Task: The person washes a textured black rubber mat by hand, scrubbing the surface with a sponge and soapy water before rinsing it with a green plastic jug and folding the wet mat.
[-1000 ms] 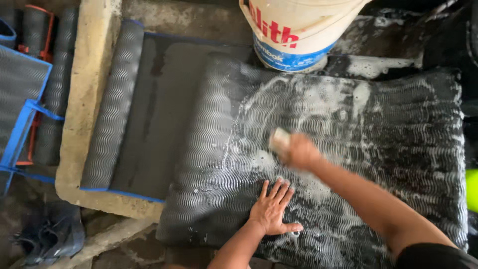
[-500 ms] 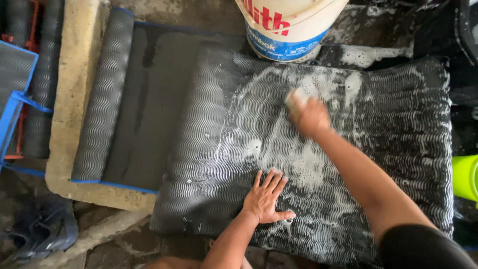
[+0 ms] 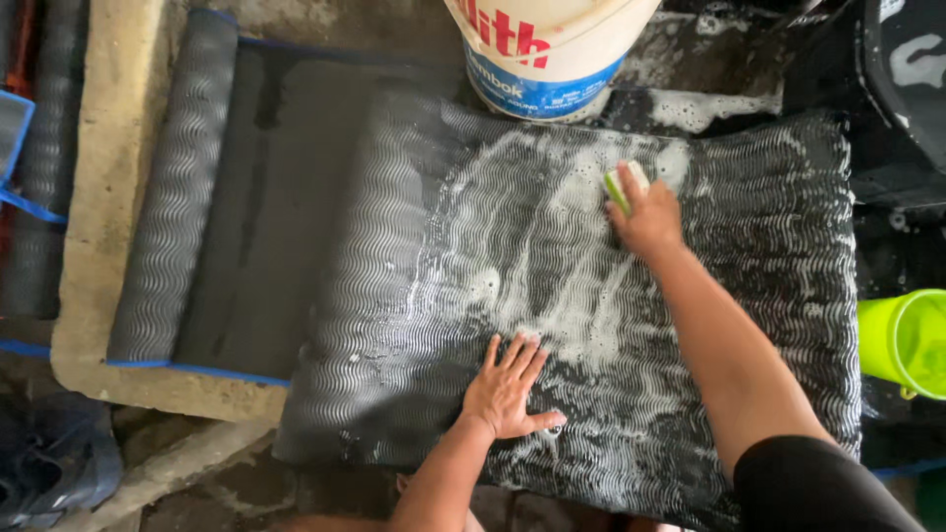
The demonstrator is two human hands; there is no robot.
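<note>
At far left a second ribbed mat [image 3: 177,187] with blue edging lies over a concrete curb [image 3: 103,197]; its rolled edge sits close to the work area, so soapy runoff could reach it.

The black wavy-ribbed mat [image 3: 414,296] lies flat on the wet floor, its middle covered in white suds [image 3: 532,227]. The left hand [image 3: 503,392] lies open, fingers spread, palm flat on the mat near its front edge, holding nothing. Risk: the lather under and around that palm is slick; if the palm slides, the mat loses its anchor and may shift.

The right hand [image 3: 648,219] is closed around a pale sponge with a green layer [image 3: 623,184], pressed on the mat near its far edge. Risk: a hard outward stroke could knock the white bucket [image 3: 547,54] standing just beyond that edge.

At right, a lime-green container [image 3: 907,340] stands just beside the mat; a swinging elbow could tip it.
</note>
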